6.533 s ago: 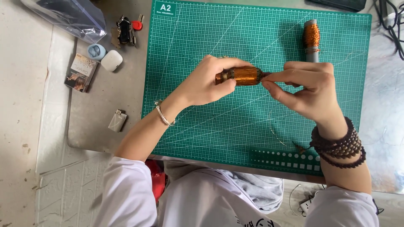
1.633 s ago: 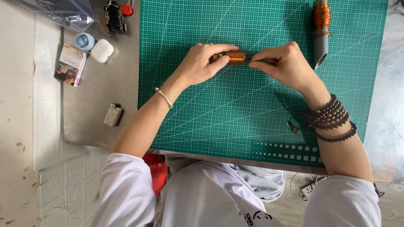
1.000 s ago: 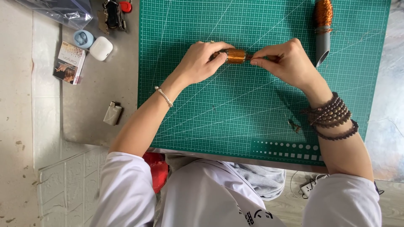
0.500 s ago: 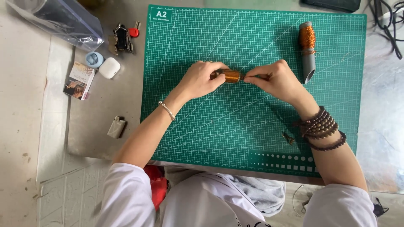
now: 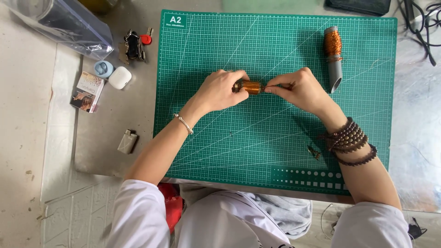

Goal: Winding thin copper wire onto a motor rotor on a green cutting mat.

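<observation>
Over the middle of the green cutting mat, both of my hands hold a small copper-wound coil. My left hand grips the coil's left end. At its right end, my right hand pinches with thumb and fingers. Dark bead bracelets wrap my right wrist, and a thin silver bracelet sits on my left. A grey tube wound with copper wire lies on the mat to the upper right, apart from my hands.
Left of the mat lie a clear plastic bag, a key bunch, a blue case, a white earbud case, a small printed box and a metal lighter. Black cables sit top right. A small dark bit rests on the mat.
My hands and the coil stay together in the same grip. The view has shifted slightly, showing more of the mat's top edge; the coil seems turned a little.
</observation>
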